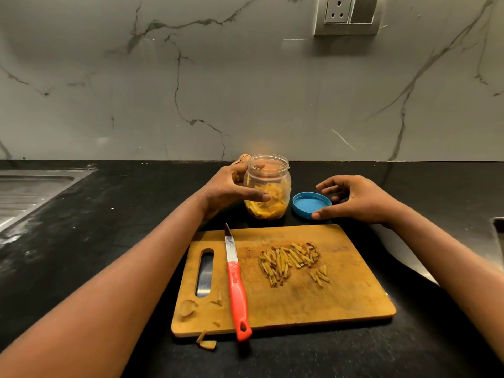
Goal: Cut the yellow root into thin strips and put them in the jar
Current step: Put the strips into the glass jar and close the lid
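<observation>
1. Fingers and thumb of the left hand (229, 190) curl round the clear, round-bellied plastic jar (268, 184). To their left, the speckled black stone bench (95, 227) lies open as far as the ribbed steel drainer (24, 192).
2. Red-handled paring knife (236, 285) lies lengthwise on the scuffed rectangular wooden cutting board (341, 296), just right of its slotted handle hole. Pale peel scraps (188, 308) sit at the near-left corner.
3. Thin yellow root strips (286, 261) lie heaped mid-board. More fill the lower part of the jar, which stands upright and lidless behind the board's far edge.
4. Round blue plastic lid (309, 204) rests rim-up on the bench, just right of the jar.
5. Right hand (362, 200) arches over the lid's right side with its fingers spread. The thumb tip is against the rim and the other fingers are clear of it.
</observation>
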The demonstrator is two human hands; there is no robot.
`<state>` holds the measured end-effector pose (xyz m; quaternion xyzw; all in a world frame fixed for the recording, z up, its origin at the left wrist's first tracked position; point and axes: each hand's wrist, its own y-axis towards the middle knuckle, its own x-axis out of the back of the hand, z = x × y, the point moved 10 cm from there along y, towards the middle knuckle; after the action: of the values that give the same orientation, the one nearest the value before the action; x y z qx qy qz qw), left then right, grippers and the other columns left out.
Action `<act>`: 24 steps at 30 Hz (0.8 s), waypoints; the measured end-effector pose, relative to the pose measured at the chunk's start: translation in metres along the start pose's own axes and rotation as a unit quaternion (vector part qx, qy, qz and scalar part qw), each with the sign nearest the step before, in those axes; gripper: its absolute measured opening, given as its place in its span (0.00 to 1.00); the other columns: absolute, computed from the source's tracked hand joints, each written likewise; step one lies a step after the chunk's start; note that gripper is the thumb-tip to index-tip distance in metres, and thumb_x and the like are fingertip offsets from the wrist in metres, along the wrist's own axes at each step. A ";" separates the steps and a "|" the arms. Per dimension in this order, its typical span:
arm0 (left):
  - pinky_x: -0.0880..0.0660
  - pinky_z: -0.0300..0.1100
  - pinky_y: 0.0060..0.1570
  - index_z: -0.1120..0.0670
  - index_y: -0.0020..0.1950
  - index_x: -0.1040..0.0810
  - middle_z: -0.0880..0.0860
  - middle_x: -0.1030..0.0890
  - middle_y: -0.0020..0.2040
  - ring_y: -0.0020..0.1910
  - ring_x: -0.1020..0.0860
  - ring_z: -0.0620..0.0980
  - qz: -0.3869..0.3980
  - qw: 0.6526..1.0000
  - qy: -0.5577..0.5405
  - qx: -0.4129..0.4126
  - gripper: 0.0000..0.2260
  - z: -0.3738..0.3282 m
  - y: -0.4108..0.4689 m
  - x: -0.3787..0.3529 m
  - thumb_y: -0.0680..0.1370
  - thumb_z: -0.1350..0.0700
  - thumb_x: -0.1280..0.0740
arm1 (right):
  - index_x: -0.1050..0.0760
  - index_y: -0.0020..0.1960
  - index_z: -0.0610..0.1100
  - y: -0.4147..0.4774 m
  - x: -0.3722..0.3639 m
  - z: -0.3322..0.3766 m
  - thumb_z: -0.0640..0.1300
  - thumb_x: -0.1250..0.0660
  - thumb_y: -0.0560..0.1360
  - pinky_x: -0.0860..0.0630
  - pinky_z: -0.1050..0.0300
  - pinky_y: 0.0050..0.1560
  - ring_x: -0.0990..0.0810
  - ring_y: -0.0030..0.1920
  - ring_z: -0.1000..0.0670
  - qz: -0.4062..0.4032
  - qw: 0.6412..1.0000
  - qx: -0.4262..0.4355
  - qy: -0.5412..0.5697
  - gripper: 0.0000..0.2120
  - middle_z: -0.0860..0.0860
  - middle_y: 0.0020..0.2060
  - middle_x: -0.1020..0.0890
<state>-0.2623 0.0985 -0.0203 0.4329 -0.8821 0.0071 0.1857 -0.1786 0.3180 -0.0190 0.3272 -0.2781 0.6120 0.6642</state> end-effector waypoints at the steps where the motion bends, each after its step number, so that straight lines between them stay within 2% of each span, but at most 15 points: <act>1: 0.27 0.50 0.68 0.53 0.71 0.28 0.48 0.21 0.62 0.62 0.23 0.44 -0.001 1.000 0.002 0.002 0.38 -0.001 -0.002 0.002 0.62 0.54 0.19 | 0.25 0.60 0.54 -0.002 0.004 0.003 0.63 0.23 0.56 0.21 0.55 0.52 0.23 0.53 0.55 -0.014 1.000 0.003 -0.007 0.35 0.55 0.54 0.22; 5: 0.26 0.49 0.67 0.50 0.74 0.31 0.48 0.22 0.65 0.64 0.23 0.46 -0.029 0.998 0.059 0.017 0.49 -0.014 -0.019 0.022 0.56 0.41 0.18 | 0.24 0.59 0.55 -0.021 0.024 0.031 0.60 0.24 0.59 0.20 0.54 0.50 0.22 0.51 0.55 -0.070 0.996 0.060 -0.009 0.30 0.55 0.53 0.21; 8: 0.23 0.46 0.59 0.50 0.69 0.27 0.47 0.20 0.59 0.59 0.22 0.45 -0.089 0.982 0.162 0.042 0.43 -0.033 -0.047 0.044 0.58 0.39 0.19 | 0.21 0.54 0.54 -0.042 0.011 0.062 0.56 0.23 0.59 0.18 0.54 0.49 0.18 0.46 0.52 0.010 0.996 0.090 0.027 0.24 0.54 0.47 0.18; 10: 0.20 0.42 0.48 0.52 0.61 0.23 0.51 0.19 0.53 0.52 0.19 0.47 -0.149 0.973 0.173 0.045 0.34 -0.049 -0.070 0.055 0.59 0.42 0.21 | 0.21 0.53 0.55 -0.060 -0.007 0.080 0.55 0.22 0.59 0.18 0.54 0.49 0.18 0.46 0.53 0.085 0.991 0.098 0.020 0.23 0.54 0.47 0.17; 11: 0.19 0.42 0.44 0.54 0.57 0.22 0.53 0.18 0.50 0.49 0.18 0.49 -0.150 0.975 0.161 0.043 0.29 -0.056 -0.081 0.052 0.60 0.44 0.21 | 0.21 0.53 0.57 -0.068 -0.017 0.087 0.57 0.22 0.59 0.18 0.55 0.48 0.18 0.46 0.54 0.116 0.988 0.099 0.005 0.24 0.55 0.48 0.18; 12: 0.18 0.41 0.42 0.55 0.54 0.20 0.54 0.17 0.47 0.46 0.17 0.51 -0.117 0.980 0.156 0.046 0.24 -0.060 -0.089 0.041 0.62 0.46 0.21 | 0.21 0.54 0.58 -0.075 -0.026 0.092 0.59 0.22 0.58 0.19 0.56 0.48 0.18 0.47 0.55 0.145 0.985 0.098 -0.011 0.25 0.57 0.48 0.18; 14: 0.19 0.40 0.41 0.53 0.52 0.18 0.52 0.16 0.45 0.44 0.17 0.49 0.023 0.980 0.180 0.076 0.18 -0.062 -0.106 -0.003 0.66 0.50 0.21 | 0.24 0.56 0.62 -0.084 -0.042 0.098 0.63 0.24 0.57 0.19 0.56 0.49 0.19 0.48 0.57 0.187 0.978 0.084 -0.045 0.28 0.59 0.49 0.20; 16: 0.19 0.40 0.45 0.47 0.54 0.18 0.48 0.16 0.46 0.45 0.17 0.45 0.125 0.960 0.230 0.103 0.19 -0.058 -0.119 -0.042 0.66 0.48 0.21 | 0.26 0.58 0.64 -0.088 -0.053 0.103 0.66 0.26 0.57 0.19 0.58 0.49 0.20 0.48 0.58 0.201 0.973 0.074 -0.085 0.30 0.61 0.49 0.21; 19: 0.19 0.40 0.48 0.44 0.59 0.20 0.45 0.18 0.48 0.47 0.19 0.42 0.132 0.941 0.298 0.092 0.24 -0.055 -0.117 -0.064 0.65 0.43 0.21 | 0.28 0.61 0.64 -0.089 -0.061 0.112 0.67 0.27 0.59 0.20 0.60 0.48 0.21 0.48 0.59 0.185 0.970 0.088 -0.133 0.32 0.62 0.50 0.22; 24: 0.26 0.31 0.38 0.46 0.59 0.19 0.41 0.21 0.45 0.43 0.22 0.39 0.095 0.932 0.343 0.067 0.25 -0.052 -0.116 -0.070 0.64 0.42 0.21 | 0.27 0.63 0.60 -0.088 -0.072 0.123 0.63 0.28 0.65 0.21 0.64 0.46 0.23 0.50 0.59 0.173 0.964 0.111 -0.170 0.28 0.63 0.55 0.24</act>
<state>-0.1183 0.0883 -0.0124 0.3295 -0.7993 0.2321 0.4457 -0.0941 0.1737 -0.0049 0.4447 -0.3698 0.6799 0.4508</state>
